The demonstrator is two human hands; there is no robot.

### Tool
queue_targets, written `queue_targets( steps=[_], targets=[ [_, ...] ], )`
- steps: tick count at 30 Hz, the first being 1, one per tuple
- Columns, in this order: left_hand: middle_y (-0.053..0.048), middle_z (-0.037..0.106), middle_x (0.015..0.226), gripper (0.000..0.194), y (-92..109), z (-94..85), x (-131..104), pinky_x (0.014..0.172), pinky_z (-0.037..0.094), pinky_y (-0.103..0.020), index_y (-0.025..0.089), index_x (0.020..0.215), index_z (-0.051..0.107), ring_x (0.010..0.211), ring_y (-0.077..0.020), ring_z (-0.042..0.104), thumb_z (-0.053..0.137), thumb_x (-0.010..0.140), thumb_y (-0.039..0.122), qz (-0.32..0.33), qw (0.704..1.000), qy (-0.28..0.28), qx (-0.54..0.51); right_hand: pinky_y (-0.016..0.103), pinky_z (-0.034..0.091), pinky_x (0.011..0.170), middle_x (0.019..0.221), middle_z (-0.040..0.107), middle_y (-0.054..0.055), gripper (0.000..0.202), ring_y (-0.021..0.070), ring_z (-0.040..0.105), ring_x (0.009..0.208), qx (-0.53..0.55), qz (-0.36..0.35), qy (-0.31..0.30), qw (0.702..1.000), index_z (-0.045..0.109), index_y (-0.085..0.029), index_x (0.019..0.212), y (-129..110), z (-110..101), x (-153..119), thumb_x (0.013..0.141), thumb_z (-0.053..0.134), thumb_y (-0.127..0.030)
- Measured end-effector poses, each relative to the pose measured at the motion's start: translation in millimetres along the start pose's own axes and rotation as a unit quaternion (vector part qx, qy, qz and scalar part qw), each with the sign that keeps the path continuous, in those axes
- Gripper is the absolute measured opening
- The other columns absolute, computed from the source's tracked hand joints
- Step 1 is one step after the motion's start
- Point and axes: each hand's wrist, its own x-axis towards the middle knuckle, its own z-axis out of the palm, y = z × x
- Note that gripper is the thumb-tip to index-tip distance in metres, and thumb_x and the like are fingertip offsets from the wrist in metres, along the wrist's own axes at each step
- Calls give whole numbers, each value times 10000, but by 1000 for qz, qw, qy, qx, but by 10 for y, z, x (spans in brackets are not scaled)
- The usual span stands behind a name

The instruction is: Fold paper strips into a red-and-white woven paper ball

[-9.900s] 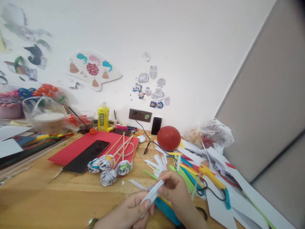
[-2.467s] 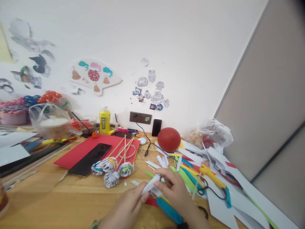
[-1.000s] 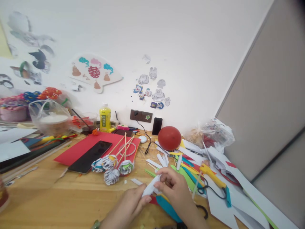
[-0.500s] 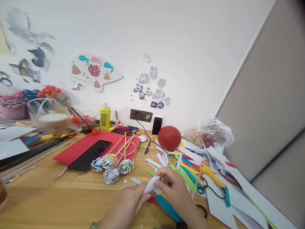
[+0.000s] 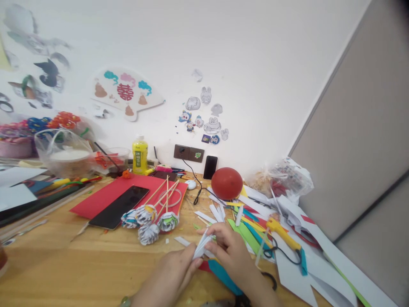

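Observation:
Between my two hands is a folded white paper piece point(image 5: 200, 247), its pleats narrow and pointing up and away from me. My left hand point(image 5: 177, 266) pinches its lower end between thumb and fingers. The fingers of my right hand point(image 5: 225, 249) close on its upper part from the right. Just beyond lie loose white paper strips point(image 5: 218, 212). Under my right wrist, a blue paper strip point(image 5: 223, 275) sticks out. To the left of my hands, several paper flowers point(image 5: 148, 219) on wooden sticks rest partly on a red sheet point(image 5: 108, 194).
A black phone point(image 5: 119, 207) lies on the red sheet. A red balloon point(image 5: 226, 183) sits near the wall, with another phone point(image 5: 210, 167) leaning behind it. At right are a yellow glue gun point(image 5: 283, 233) and scattered paper. A yellow bottle point(image 5: 139, 155) stands at the back.
My hands stay in nearly the same spot on the folded white paper, with the right fingers shifted slightly. The whole view has moved a little.

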Motion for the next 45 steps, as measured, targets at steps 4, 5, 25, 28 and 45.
queue_targets(
  steps=[4, 5, 25, 28, 45],
  targets=[
    [-2, 710, 934, 245, 70, -40, 2, 714, 459, -232, 280, 1060, 572, 815, -190, 656, 406, 881, 299, -7, 999, -43, -2, 229, 353, 506, 703, 578, -7, 343, 121, 422, 515, -27, -23, 3, 999, 545, -222, 1161, 19, -5, 15, 823, 536, -274],
    [3, 703, 965, 248, 78, -43, 1, 736, 454, -229, 288, 1075, 562, 843, -185, 649, 403, 886, 298, -4, 999, -46, -13, 239, 375, 529, 710, 583, -2, 363, 132, 450, 541, -45, -37, 3, 998, 535, -227, 1189, 16, -16, 20, 832, 528, -289],
    [108, 402, 460, 375, 32, -42, 11, 367, 192, -173, 208, 759, 459, 355, -45, 213, 447, 797, 581, -189, 801, -201, -531, 256, 454, 757, 994, 642, 37, 235, 172, 585, 864, -32, -27, 26, 999, 591, -224, 1067, -15, -71, -38, 862, 488, -275],
    [106, 406, 471, 366, 26, -36, 18, 372, 189, -171, 193, 785, 479, 366, -39, 219, 508, 778, 558, -185, 817, -182, -514, 254, 454, 753, 1013, 640, 39, 251, 168, 588, 851, -35, -36, 27, 998, 590, -227, 1084, -7, -75, -37, 861, 488, -276],
    [-4, 667, 973, 278, 28, 43, -18, 792, 438, -243, 273, 995, 600, 872, -189, 568, 424, 857, 437, -57, 984, 14, -168, 299, 457, 799, 1018, 641, 69, 272, 201, 582, 931, -71, -38, 46, 996, 561, -208, 1121, 5, 10, -3, 882, 459, -291]
  ],
)
